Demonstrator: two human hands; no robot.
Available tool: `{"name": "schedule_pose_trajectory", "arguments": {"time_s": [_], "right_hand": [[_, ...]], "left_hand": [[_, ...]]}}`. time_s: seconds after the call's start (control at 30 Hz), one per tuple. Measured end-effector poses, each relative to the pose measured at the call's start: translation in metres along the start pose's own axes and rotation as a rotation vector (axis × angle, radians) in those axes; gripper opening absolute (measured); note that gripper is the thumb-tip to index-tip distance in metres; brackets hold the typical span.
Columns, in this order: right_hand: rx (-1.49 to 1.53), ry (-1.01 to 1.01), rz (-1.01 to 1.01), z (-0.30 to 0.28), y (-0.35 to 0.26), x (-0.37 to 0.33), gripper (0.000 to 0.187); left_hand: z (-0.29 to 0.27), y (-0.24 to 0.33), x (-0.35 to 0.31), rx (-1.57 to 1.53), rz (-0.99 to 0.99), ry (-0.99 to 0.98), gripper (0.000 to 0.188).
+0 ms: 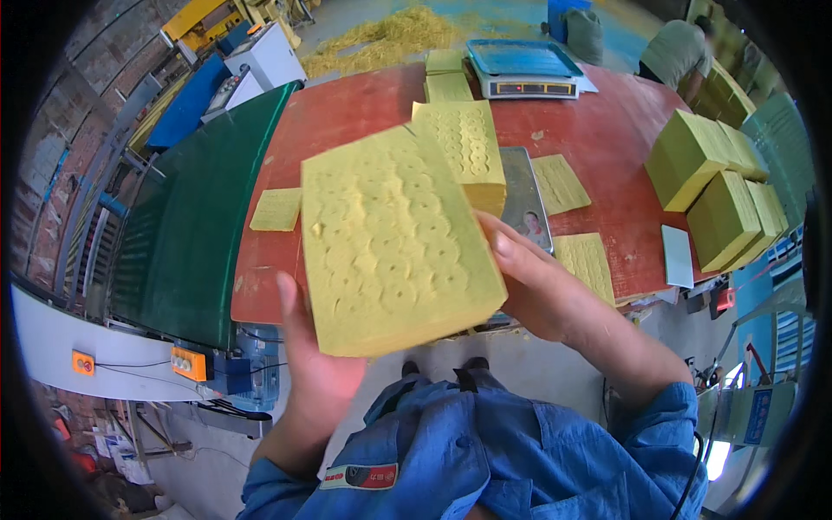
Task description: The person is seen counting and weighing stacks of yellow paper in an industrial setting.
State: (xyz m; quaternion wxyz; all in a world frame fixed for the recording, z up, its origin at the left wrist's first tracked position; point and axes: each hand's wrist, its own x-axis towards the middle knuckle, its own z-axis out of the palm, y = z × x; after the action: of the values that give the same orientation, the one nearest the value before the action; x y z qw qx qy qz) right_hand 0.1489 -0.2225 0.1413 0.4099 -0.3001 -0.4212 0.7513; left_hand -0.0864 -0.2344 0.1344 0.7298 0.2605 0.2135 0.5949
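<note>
A thick stack of yellow embossed paper sheets (390,243) is held up in front of me, above the near edge of the red table (347,113). My left hand (314,368) supports it from below at its lower left corner, thumb up along the left edge. My right hand (542,286) grips its right side, thumb lying on the top right edge. Behind it another yellow stack (468,147) rests on the table.
A green conveyor belt (199,217) runs along the left. A blue-topped scale (524,69) sits at the far edge, with yellow stacks (719,186) on the right, loose yellow sheets (277,210), and a white card (678,256). Another person (680,52) works at the back right.
</note>
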Motion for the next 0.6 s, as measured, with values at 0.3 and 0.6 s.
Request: {"name": "schedule_pose_trajectory", "arguments": {"time_s": [0.3,0.6], "right_hand": [[-0.105,0.059,-0.115,0.006,-0.037,0.027,0.077],[-0.225,0.276,-0.271,-0.057,-0.099,0.062,0.074]], "left_hand": [[0.040,0.074,0.053,0.295,-0.174,-0.117,0.069],[0.074,0.059,0.179,0.705,-0.282,-0.322,0.071]]}}
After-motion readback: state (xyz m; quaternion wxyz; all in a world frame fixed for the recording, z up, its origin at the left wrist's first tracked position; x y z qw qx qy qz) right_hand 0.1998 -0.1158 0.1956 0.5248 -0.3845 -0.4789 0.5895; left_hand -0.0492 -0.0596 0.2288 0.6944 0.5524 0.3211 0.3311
